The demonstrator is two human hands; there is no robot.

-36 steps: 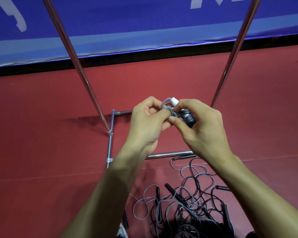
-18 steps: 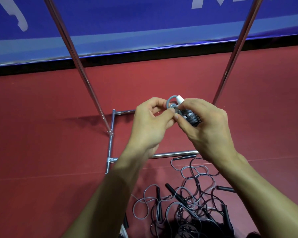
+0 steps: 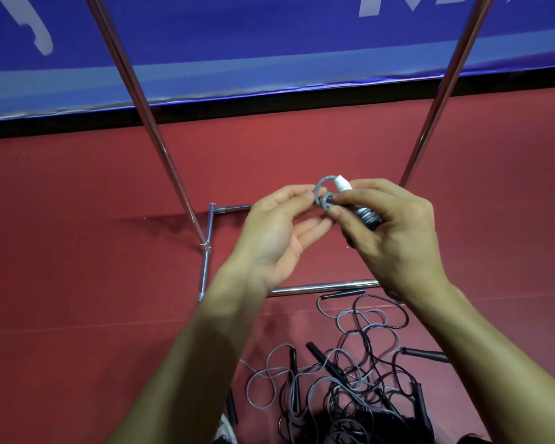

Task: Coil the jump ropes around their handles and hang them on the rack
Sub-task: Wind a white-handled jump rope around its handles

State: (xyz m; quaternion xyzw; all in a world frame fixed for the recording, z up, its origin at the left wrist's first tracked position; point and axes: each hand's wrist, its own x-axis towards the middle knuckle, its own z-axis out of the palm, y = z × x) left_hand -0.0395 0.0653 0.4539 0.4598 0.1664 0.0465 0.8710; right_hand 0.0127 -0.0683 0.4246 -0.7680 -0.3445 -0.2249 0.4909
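Item: coiled jump rope (image 3: 370,218), handles wound in dark and grey cord.
Location: held in the air in front of the rack (image 3: 321,287), well above the floor (image 3: 77,283).
Orientation: long axis slants from the right palm up and to the left; white end cap (image 3: 342,184) points up-left, towards the wall.
Right grip (image 3: 394,232): fingers curled round the wound bundle, clasping it.
Left grip (image 3: 276,232): thumb and forefinger pinch the grey cord loop (image 3: 320,196) just beside the cap; other fingers lie loose.
Below: pile of loose jump ropes (image 3: 350,373), black handles and tangled cord, on the floor near the rack's base bar.
Surface: red sports flooring.
Room: blue banner (image 3: 269,43) with white lettering along the far wall, black strip beneath; two chrome rack uprights rise out of view.
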